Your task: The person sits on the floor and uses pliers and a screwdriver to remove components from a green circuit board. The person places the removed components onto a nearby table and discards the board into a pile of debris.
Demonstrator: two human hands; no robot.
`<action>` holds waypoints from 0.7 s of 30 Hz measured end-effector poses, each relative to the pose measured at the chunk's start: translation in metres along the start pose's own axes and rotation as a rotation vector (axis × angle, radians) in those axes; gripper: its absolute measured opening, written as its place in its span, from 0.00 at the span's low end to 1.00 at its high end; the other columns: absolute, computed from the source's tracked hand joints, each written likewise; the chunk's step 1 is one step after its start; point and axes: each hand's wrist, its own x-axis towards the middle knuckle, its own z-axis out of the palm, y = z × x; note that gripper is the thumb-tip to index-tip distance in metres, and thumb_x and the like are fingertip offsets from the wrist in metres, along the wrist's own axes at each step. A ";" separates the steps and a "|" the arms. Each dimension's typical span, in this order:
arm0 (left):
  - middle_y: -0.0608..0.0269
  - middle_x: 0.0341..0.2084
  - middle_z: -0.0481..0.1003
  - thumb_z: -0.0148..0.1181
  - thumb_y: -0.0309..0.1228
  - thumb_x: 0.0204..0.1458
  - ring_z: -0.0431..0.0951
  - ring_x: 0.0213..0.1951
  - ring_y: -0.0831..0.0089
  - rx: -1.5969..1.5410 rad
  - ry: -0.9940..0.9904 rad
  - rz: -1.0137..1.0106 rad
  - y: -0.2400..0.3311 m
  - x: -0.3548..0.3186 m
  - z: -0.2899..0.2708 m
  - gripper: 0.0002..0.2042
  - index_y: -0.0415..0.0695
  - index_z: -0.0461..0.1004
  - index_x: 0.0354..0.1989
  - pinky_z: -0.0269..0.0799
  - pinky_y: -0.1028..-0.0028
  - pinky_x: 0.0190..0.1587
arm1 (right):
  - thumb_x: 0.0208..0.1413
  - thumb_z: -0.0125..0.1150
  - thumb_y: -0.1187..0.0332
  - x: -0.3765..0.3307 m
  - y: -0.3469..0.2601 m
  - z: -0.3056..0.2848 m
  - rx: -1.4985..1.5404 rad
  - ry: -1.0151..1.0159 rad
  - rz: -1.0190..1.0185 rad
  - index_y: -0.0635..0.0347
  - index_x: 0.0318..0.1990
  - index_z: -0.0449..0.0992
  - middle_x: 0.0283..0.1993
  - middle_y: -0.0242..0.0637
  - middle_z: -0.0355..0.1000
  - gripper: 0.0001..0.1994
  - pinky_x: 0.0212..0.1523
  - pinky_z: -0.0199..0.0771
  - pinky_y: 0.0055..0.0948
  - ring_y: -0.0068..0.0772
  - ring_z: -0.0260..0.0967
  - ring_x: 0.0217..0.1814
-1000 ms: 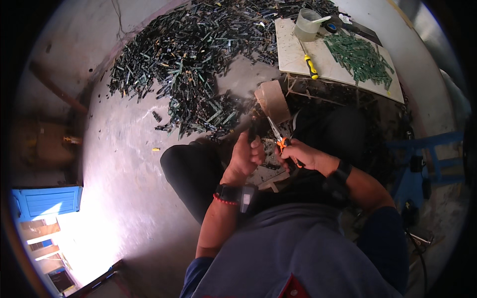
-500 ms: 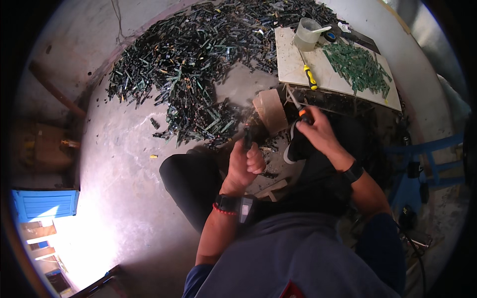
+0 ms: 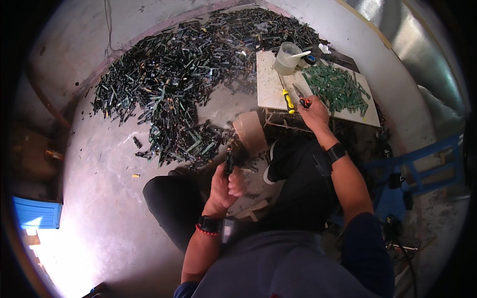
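Observation:
My left hand (image 3: 224, 187) is closed around a narrow black strip-shaped part (image 3: 229, 160), its upper end pointing away from me. Just beyond that hand stands a curved piece of brown cardboard (image 3: 251, 132). My right hand (image 3: 315, 115) reaches to the near edge of a pale board (image 3: 268, 92) and grips pliers (image 3: 303, 101) with orange and black handles, their metal jaws pointing away over the board. Beside the pliers, a yellow and black screwdriver (image 3: 288, 101) lies on the board. Small green strips (image 3: 338, 89) are heaped on its right part.
A big pile of dark strip parts (image 3: 174, 89) covers the floor ahead and to the left. A clear plastic cup (image 3: 287, 58) with a white-handled tool stands on the board, near a round blue and black item (image 3: 310, 59). A blue chair (image 3: 422, 166) is at right.
My right hand has moved forward with the pliers, from beside the cardboard to over the board's near edge. My left hand keeps its hold on the black part. The whole view has shifted.

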 end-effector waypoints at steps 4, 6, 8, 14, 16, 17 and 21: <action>0.73 0.08 0.52 0.33 0.51 0.58 0.49 0.10 0.79 -0.027 0.041 0.001 0.001 -0.003 -0.002 0.24 0.48 0.58 0.17 0.44 0.78 0.14 | 0.45 0.61 0.58 0.004 -0.011 0.003 -0.086 0.038 0.007 0.61 0.42 0.72 0.42 0.46 0.72 0.19 0.46 0.69 0.44 0.49 0.69 0.47; 0.73 0.08 0.52 0.32 0.50 0.58 0.49 0.10 0.78 -0.033 0.053 -0.001 0.002 -0.003 -0.002 0.23 0.48 0.58 0.16 0.45 0.78 0.14 | 0.45 0.61 0.58 0.009 -0.015 0.004 -0.076 0.022 0.022 0.61 0.41 0.73 0.43 0.47 0.72 0.19 0.48 0.68 0.45 0.50 0.68 0.48; 0.73 0.08 0.52 0.33 0.50 0.58 0.49 0.10 0.78 -0.012 0.052 0.003 0.002 -0.001 -0.003 0.23 0.48 0.58 0.16 0.45 0.78 0.14 | 0.47 0.60 0.58 0.014 -0.008 0.012 -0.099 0.155 -0.060 0.62 0.38 0.73 0.41 0.47 0.70 0.17 0.49 0.66 0.45 0.51 0.65 0.48; 0.73 0.09 0.53 0.36 0.53 0.57 0.51 0.10 0.79 -0.013 0.010 0.010 0.002 -0.001 -0.010 0.23 0.49 0.59 0.17 0.47 0.78 0.14 | 0.47 0.60 0.60 -0.019 -0.030 0.017 -0.052 0.329 -0.542 0.62 0.31 0.71 0.34 0.45 0.70 0.14 0.42 0.65 0.44 0.49 0.65 0.40; 0.73 0.10 0.54 0.36 0.55 0.56 0.51 0.10 0.79 -0.035 -0.009 0.011 0.000 0.000 -0.015 0.24 0.49 0.60 0.18 0.47 0.78 0.14 | 0.47 0.60 0.60 -0.024 -0.032 0.024 -0.164 0.307 -0.554 0.62 0.32 0.71 0.33 0.45 0.70 0.14 0.41 0.66 0.44 0.49 0.66 0.39; 0.73 0.10 0.54 0.36 0.55 0.56 0.51 0.10 0.79 -0.041 0.013 0.012 0.000 -0.001 -0.015 0.24 0.49 0.60 0.18 0.46 0.78 0.14 | 0.47 0.61 0.59 -0.026 -0.033 0.027 -0.219 0.296 -0.560 0.62 0.32 0.71 0.32 0.45 0.70 0.14 0.41 0.66 0.44 0.49 0.66 0.38; 0.73 0.09 0.53 0.36 0.56 0.56 0.50 0.09 0.79 -0.044 0.053 0.025 0.003 0.001 -0.008 0.26 0.49 0.59 0.16 0.46 0.78 0.13 | 0.49 0.59 0.62 -0.016 -0.029 0.032 -0.216 0.299 -0.584 0.61 0.39 0.72 0.32 0.46 0.70 0.13 0.41 0.67 0.44 0.50 0.67 0.39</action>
